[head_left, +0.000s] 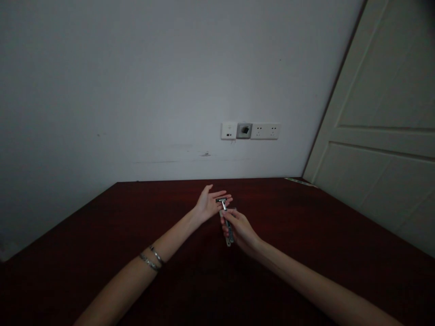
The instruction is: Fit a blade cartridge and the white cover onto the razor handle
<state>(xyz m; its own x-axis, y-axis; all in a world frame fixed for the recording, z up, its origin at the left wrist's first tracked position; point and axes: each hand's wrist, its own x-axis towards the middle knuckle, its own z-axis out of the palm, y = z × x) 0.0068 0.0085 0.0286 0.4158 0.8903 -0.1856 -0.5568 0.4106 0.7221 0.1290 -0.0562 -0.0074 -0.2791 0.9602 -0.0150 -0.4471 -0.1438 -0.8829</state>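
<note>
My right hand (239, 228) is closed around the dark handle of a razor (223, 203), whose shiny T-shaped head points up and away from me. A second, paler slim piece with a hole at its lower end (228, 242) shows beside the handle under my fingers; its kind I cannot make out. My left hand (208, 205) is open, palm turned up and fingers stretched toward the right. The razor's head sits over those fingers; whether it touches them I cannot tell. Two silvery bracelets (152, 259) circle my left forearm.
Both arms reach over a dark red wooden table (163, 203). Its far edge meets a pale wall (152, 90) with a row of sockets (265, 131). A white panelled door (384, 136) stands at the right, and a thin strip (301, 182) lies at the far right corner.
</note>
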